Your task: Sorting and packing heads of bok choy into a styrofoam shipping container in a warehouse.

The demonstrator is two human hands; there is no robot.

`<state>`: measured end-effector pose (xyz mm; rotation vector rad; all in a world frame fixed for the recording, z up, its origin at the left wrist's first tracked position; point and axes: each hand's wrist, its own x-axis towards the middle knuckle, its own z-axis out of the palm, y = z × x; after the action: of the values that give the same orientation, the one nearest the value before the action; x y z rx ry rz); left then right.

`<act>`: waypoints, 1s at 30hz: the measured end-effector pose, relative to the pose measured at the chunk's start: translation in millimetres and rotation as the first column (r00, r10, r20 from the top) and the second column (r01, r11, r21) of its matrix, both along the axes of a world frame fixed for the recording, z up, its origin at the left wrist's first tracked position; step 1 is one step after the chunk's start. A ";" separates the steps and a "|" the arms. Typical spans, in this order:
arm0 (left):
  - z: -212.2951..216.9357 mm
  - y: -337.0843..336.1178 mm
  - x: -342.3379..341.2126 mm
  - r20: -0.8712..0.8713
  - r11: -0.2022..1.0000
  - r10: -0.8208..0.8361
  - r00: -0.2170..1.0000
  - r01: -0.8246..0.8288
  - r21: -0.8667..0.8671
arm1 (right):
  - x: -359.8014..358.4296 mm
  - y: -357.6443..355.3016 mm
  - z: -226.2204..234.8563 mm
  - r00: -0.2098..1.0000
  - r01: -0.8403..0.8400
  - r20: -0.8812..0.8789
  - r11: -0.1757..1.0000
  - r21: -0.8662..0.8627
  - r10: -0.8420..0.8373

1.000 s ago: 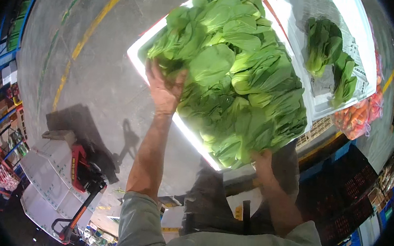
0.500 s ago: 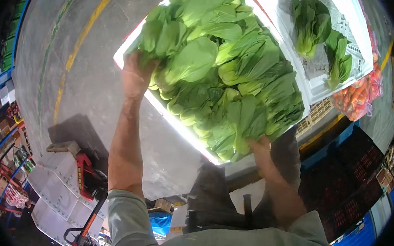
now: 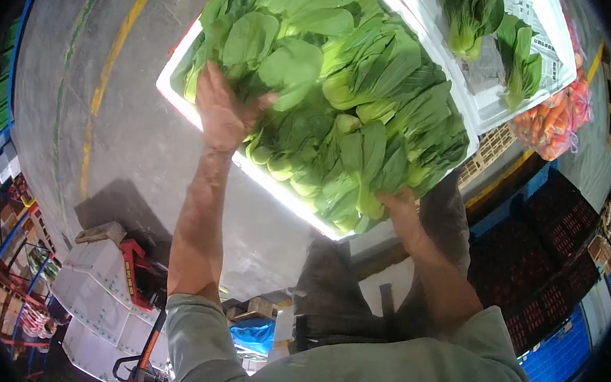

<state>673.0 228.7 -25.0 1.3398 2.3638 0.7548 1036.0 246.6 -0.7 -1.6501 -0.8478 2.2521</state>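
Note:
A white foam box (image 3: 182, 117) is heaped with green bok choy (image 3: 316, 55). Over its left side my left hand (image 3: 226, 109) has its fingers spread and thumb out, touching or just above the leaves, with nothing gripped. At the near right side, my right hand (image 3: 399, 204) has its fingers closed at the pale base of one bok choy head (image 3: 373, 164); part of the grip is hidden by the stalk. Most heads lie in overlapping rows, leaves overlapping stems.
Beside it on the right, a second white foam box (image 3: 498, 116) holds newspaper and a few bok choy heads. Red net bags of carrots (image 3: 551, 124) sit further right. Dark crates (image 3: 530, 259) stand at right. White boxes (image 3: 97, 289) and a red pallet-jack handle (image 3: 142, 358) are lower left.
My left hand has let go of the bok choy at the box's left side and spread its fingers. The right hand stays at its bok choy head. The whole view has shifted slightly.

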 end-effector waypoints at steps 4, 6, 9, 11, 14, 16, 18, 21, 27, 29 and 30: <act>-4.3 -7.9 13.6 -0.312 0.983 -0.128 0.941 0.079 -0.166 | 4.7 3.9 9.8 1.000 -0.027 0.001 0.998 -0.048 0.027; -6.5 -9.5 0.8 -0.291 0.960 -0.138 0.947 0.055 -0.275 | 5.2 1.8 12.5 0.998 -0.040 0.039 0.997 -0.072 0.043; -11.4 -4.4 -8.8 -0.244 0.963 -0.123 0.962 0.056 -0.264 | 6.5 -2.1 6.5 0.980 0.148 -0.127 0.987 -0.063 -0.155; -14.5 -6.8 -12.4 -0.298 0.970 -0.133 0.945 0.062 -0.235 | -24.3 3.4 23.3 0.969 0.193 -0.150 0.980 -0.044 -0.197; -13.7 -0.4 -4.6 -0.256 0.951 -0.102 0.961 0.019 -0.308 | -59.4 11.7 19.1 0.982 0.178 -0.065 0.983 0.038 -0.175; -15.3 0.6 -6.8 -0.278 0.950 -0.115 0.954 0.024 -0.312 | -107.5 15.9 29.5 0.984 0.159 -0.097 0.982 0.098 -0.150; -15.7 1.0 -8.5 -0.239 0.952 -0.150 0.959 0.075 -0.295 | -149.7 18.3 35.7 0.972 0.229 -0.042 0.970 -0.077 -0.233; -17.7 -8.9 -12.3 -0.201 0.979 -0.116 0.973 0.078 -0.188 | -156.7 -1.1 15.8 0.992 0.120 -0.024 0.989 -0.091 -0.123; 13.2 -53.5 18.5 -0.098 0.993 0.010 0.995 0.002 0.119 | -70.6 -50.9 23.6 0.986 -0.137 -0.095 0.990 -0.017 0.134; 11.9 -62.8 41.5 0.025 0.985 0.139 0.990 -0.141 0.096 | -29.2 -55.7 29.0 0.971 -0.238 0.028 0.971 0.019 0.238; 7.3 -75.6 45.5 0.054 0.971 0.217 0.975 -0.221 0.092 | -10.7 -56.2 25.5 0.968 -0.248 0.041 0.968 0.044 0.246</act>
<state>718.5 153.2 -17.7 1.0965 2.4955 0.9635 1025.2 190.4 24.7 -1.6463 -1.1668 2.3449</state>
